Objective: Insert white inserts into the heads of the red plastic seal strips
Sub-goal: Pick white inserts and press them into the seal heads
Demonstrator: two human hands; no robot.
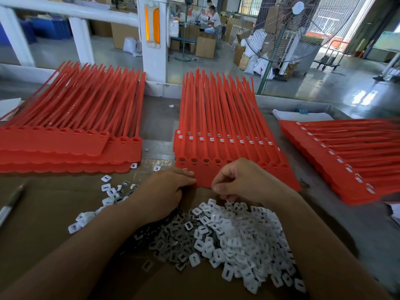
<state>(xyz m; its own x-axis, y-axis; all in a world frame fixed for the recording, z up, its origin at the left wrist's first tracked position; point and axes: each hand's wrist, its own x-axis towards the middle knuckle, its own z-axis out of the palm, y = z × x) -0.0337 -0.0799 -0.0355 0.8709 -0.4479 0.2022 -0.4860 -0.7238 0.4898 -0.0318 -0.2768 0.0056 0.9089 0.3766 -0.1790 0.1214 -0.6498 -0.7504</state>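
Note:
A sheet of joined red seal strips (218, 126) lies in the middle, several layers deep; the back rows carry white inserts, and the front row's heads (200, 161) look unfilled. A heap of white inserts (242, 237) lies in front on cardboard, with grey metal clips (171, 241) beside it. My left hand (166, 191) rests at the front sheet's near edge, fingers curled; what it holds is hidden. My right hand (242, 180) hovers over the same edge above the heap, fingertips pinched together; whether an insert is between them is hidden.
A stack of red strips with unfilled heads (71, 135) lies at left. A stack with white inserts fitted (346, 156) lies at right. Loose inserts (108, 189) scatter left of my hand. A pen (10, 204) lies at far left. A large fan (287, 29) stands beyond the table.

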